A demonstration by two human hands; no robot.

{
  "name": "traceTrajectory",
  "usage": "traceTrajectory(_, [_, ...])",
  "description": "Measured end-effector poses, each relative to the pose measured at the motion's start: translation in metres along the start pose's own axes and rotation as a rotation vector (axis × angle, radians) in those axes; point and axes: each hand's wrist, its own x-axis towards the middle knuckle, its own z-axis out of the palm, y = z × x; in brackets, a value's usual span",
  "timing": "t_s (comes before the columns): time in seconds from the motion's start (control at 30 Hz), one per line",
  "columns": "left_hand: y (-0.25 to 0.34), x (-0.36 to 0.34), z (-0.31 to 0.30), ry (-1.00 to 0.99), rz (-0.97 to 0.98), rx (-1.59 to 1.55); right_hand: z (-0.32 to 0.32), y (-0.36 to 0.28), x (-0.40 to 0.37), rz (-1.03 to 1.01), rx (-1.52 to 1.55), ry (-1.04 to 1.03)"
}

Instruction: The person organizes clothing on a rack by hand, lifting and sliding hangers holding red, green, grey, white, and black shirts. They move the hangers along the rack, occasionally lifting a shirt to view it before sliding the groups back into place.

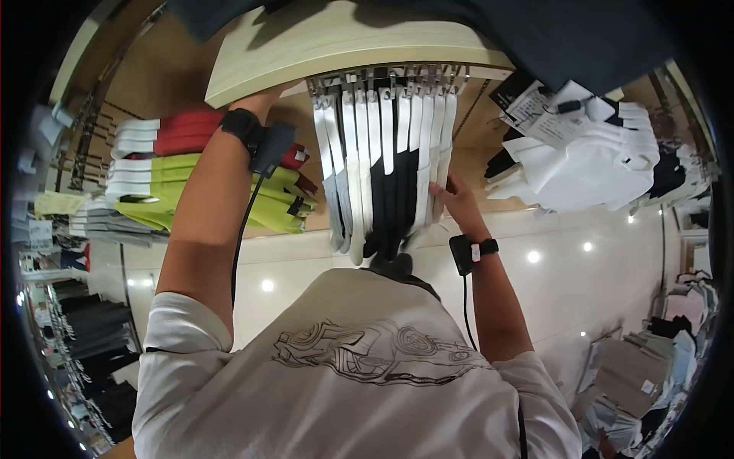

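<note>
A row of packs with white cards [386,122] hangs from metal hooks under a pale wooden shelf [359,38]. Grey, cream, black and white fabric shows on their lower parts. My right hand [457,200] rests against the right side of this row, its fingers apart and touching the last white packs. My left hand [260,103] reaches up under the shelf edge, left of the row; its fingers are hidden by the shelf and the wrist strap. Left of the row hang red items [183,131] and lime-green items [172,180], partly behind my left forearm.
White garments with tags [589,157] hang on the right. Dark fabric [581,46] lies on the shelf top. Racks of dark clothes [92,329] stand at the lower left, folded beige clothes [623,375] at the lower right. A shiny tiled floor [535,268] lies below.
</note>
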Motion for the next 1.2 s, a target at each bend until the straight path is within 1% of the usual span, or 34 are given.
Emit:
traceTrajectory(0.2, [0.003,0.005,-0.004,0.004,-0.005,0.028,-0.008,0.009,0.005,-0.003,-0.084,0.001])
traceTrajectory(0.27, [0.004,0.007,-0.004,0.011,-0.011,0.038,-0.013,0.009,0.01,-0.02,-0.215,-0.023])
traceTrajectory(0.33, [0.004,0.007,-0.003,0.013,-0.005,0.047,-0.015,0.019,0.016,-0.045,-0.253,-0.002])
traceTrajectory(0.4, [0.003,0.007,-0.003,0.025,-0.002,0.056,-0.015,0.018,0.016,-0.065,-0.294,0.014])
traceTrajectory(0.5, [0.0,0.007,-0.003,0.035,0.0,0.069,-0.018,0.01,0.013,-0.038,-0.301,0.014])
traceTrajectory(0.6, [0.0,0.009,-0.002,0.043,-0.001,0.075,-0.021,0.007,0.016,-0.069,-0.393,0.03])
traceTrajectory(0.67, [-0.001,0.007,-0.002,0.041,-0.006,0.084,-0.015,0.015,0.017,-0.298,-0.581,0.16])
traceTrajectory(0.8, [0.002,0.006,-0.001,0.041,-0.01,0.102,-0.006,0.01,0.022,-0.325,-0.563,0.132])
traceTrajectory(0.87, [0.002,0.005,0.002,0.042,-0.014,0.094,-0.001,0.013,0.026,-0.352,-0.597,0.18])
traceTrajectory(1.0, [0.001,0.01,0.007,0.047,-0.017,0.096,0.001,0.019,0.027,-0.301,-0.696,0.247])
traceTrajectory(1.07, [-0.001,0.011,0.006,0.049,-0.018,0.102,0.003,0.018,0.031,-0.199,-0.641,0.247])
traceTrajectory(1.1, [-0.001,0.009,0.005,0.05,-0.022,0.104,0.005,0.018,0.033,-0.203,-0.639,0.247])
traceTrajectory(1.17, [0.0,0.009,0.005,0.047,-0.019,0.106,0.006,0.018,0.035,-0.2,-0.662,0.332])
traceTrajectory(1.2, [-0.001,0.009,0.006,0.048,-0.02,0.106,0.006,0.021,0.037,-0.201,-0.662,0.338])
